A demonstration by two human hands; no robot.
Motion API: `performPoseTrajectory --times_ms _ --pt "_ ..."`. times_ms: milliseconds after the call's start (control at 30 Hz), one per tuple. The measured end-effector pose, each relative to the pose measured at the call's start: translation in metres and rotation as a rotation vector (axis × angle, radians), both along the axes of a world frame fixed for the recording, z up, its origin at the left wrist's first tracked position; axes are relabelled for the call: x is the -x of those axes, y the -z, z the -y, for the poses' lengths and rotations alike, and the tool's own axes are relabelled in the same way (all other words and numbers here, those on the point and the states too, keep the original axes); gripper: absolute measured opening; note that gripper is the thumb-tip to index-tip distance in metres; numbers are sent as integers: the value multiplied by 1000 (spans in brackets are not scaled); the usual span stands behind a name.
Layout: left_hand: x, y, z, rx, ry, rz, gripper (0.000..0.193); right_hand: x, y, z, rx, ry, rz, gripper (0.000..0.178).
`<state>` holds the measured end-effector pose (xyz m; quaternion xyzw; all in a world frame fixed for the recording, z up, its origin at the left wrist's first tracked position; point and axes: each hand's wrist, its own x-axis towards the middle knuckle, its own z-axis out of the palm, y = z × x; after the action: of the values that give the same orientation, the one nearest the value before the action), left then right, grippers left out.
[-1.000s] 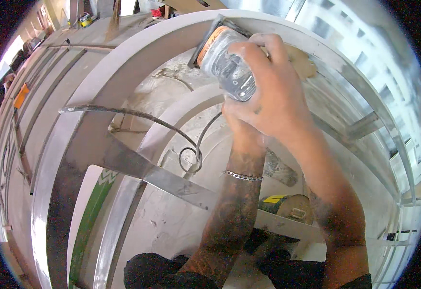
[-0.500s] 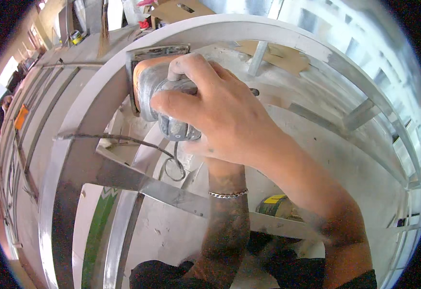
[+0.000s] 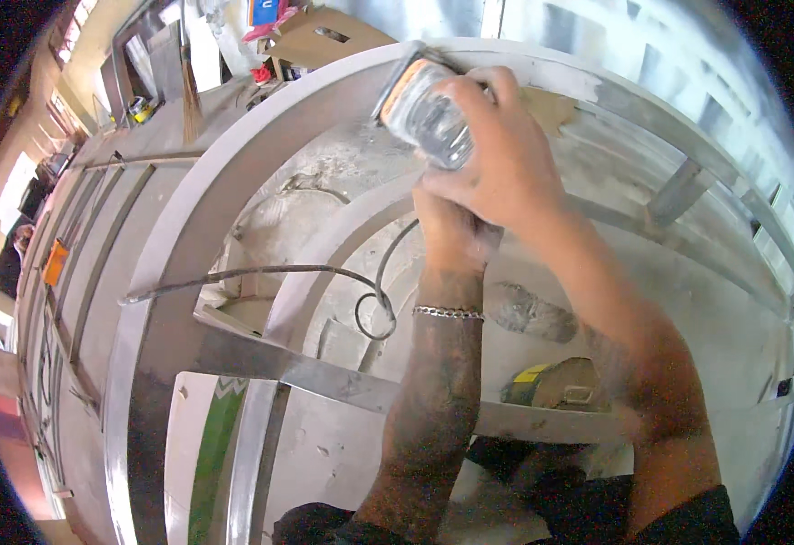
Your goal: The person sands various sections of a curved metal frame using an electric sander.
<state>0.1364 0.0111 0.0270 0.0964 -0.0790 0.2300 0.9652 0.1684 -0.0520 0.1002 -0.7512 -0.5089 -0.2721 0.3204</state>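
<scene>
My right hand (image 3: 513, 150) is wrapped round a dusty grey and orange electric sander (image 3: 431, 113). The sander's flat pad rests against the inner face of a curved grey frame (image 3: 302, 113), near the top of its arc. My left hand (image 3: 456, 227), with a chain bracelet on the wrist, reaches up under the right palm at the sander's rear end; its fingers are hidden there. A dark cord (image 3: 324, 269) lies over the frame's left side, makes a small loop and runs up toward the sander.
A straight crossbar (image 3: 342, 377) joins the frame low down. Beneath is a round dark object with a yellow patch (image 3: 556, 383). A green-striped white panel (image 3: 213, 454) stands lower left. Beyond are a cardboard box (image 3: 324, 41), a broom (image 3: 190, 95) and floor bars (image 3: 111, 250).
Both hands and the sander have moved right and up along the arc of the frame. The cord's loop has shifted right and slightly down across the picture. The view itself has also shifted a little.
</scene>
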Motion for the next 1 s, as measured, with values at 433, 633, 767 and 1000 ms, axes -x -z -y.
performPoseTrajectory --times_ms 433,633,767,1000 --pt "87 -119 -67 -1669 -1400 -880 51 -45 32 32 -415 284 -71 74" --pt "55 -108 -128 -2294 -1287 -1385 77 -49 18 28 -651 433 -178 78" --pt "47 -125 -127 -2516 -1014 -1579 86 -49 26 20 -865 473 -427 79" --pt "51 -137 -126 -2651 -771 -1668 81 -29 37 -2 -921 368 -552 79"
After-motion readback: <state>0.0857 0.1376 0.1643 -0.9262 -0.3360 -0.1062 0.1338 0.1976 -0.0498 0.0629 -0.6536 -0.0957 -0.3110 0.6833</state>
